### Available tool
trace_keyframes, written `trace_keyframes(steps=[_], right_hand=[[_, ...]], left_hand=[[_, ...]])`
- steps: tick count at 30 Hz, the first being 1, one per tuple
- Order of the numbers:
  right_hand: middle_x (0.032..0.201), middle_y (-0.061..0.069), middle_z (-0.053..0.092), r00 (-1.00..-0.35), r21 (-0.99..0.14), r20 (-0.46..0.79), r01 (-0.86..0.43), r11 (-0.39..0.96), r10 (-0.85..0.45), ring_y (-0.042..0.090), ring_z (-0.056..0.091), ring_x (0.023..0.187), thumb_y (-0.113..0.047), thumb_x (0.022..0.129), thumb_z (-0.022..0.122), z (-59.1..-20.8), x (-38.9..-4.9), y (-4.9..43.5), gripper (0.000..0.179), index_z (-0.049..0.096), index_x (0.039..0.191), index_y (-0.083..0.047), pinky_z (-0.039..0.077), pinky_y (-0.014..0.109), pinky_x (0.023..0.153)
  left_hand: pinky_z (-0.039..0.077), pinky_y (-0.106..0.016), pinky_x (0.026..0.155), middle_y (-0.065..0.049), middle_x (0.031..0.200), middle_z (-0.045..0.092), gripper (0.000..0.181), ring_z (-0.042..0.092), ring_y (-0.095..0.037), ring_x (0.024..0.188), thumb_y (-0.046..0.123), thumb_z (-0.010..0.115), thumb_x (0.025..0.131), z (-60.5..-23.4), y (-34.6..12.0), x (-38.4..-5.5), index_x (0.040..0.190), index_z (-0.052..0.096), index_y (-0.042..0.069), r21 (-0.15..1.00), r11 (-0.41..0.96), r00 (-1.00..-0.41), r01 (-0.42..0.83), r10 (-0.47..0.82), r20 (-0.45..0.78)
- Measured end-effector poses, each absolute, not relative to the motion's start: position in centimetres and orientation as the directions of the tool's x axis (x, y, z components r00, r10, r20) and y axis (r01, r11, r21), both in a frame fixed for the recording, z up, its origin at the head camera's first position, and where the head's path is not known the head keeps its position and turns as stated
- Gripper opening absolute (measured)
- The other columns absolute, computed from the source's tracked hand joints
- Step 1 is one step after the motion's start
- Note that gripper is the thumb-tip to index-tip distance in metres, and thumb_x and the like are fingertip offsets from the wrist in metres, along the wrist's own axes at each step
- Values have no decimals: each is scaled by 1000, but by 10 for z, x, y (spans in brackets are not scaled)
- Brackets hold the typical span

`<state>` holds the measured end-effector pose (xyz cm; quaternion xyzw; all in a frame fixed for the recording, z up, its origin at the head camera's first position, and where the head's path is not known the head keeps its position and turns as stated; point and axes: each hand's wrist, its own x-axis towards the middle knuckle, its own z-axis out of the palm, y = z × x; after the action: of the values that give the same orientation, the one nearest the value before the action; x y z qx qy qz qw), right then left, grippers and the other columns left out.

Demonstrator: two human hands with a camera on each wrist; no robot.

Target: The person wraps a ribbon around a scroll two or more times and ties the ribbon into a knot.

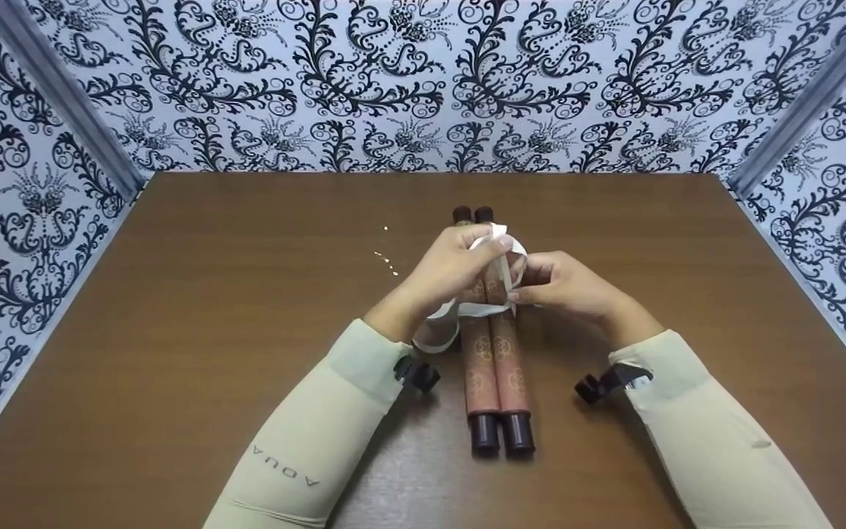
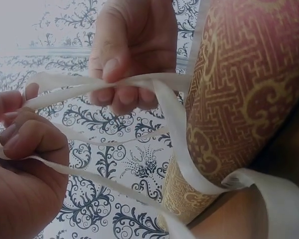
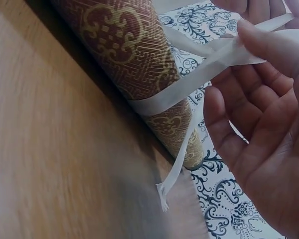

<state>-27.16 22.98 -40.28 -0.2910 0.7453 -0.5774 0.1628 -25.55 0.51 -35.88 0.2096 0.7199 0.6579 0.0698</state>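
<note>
Two rolled halves of a scroll [image 1: 479, 353], reddish with gold patterns and dark end knobs, lie side by side on the table. A white ribbon [image 1: 485, 309] passes around them near the middle. Above the scroll, my left hand [image 1: 452, 261] grips a loop of the ribbon with curled fingers, as the left wrist view shows. On the other side, my right hand [image 1: 577, 286] pinches the ribbon between thumb and fingers where strands cross. In the right wrist view, a frayed ribbon end [image 3: 163, 191] hangs beside the roll.
The brown wooden table [image 1: 247, 294] is bounded by patterned black-and-white walls [image 1: 408, 88] at the back and sides. Small bright specks [image 1: 387, 261] show on the tabletop left of the scroll. Black straps with small devices [image 1: 417, 373] sit at both wrists.
</note>
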Motion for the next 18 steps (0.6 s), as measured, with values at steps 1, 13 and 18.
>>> trace_keyframes(steps=[1,13,18], right_hand=[[88,-2,72,-787,-955,88,-240,173,-611,9,66,83,4,91,72,-403,-271,229,7,68,97,2,56,25,74],[82,-3,68,-832,-963,48,-185,195,-553,11,61,69,0,90,75,-403,-270,225,10,66,90,-5,53,26,61],[87,-2,70,-841,-965,52,-181,188,-539,11,66,80,1,89,76,-405,-271,223,15,67,89,-11,57,28,73]], left_hand=[[50,-24,83,0,90,68,25,61,-10,85,20,63,102,-358,5,-256,96,72,-2,973,66,-904,221,388,179],[52,-37,91,-8,100,70,20,64,-22,98,24,61,103,-361,-8,-260,108,73,9,844,456,-956,281,207,207],[50,-40,102,-12,121,65,28,61,-25,114,18,63,101,-362,-11,-254,124,67,4,809,527,-965,260,167,202]])
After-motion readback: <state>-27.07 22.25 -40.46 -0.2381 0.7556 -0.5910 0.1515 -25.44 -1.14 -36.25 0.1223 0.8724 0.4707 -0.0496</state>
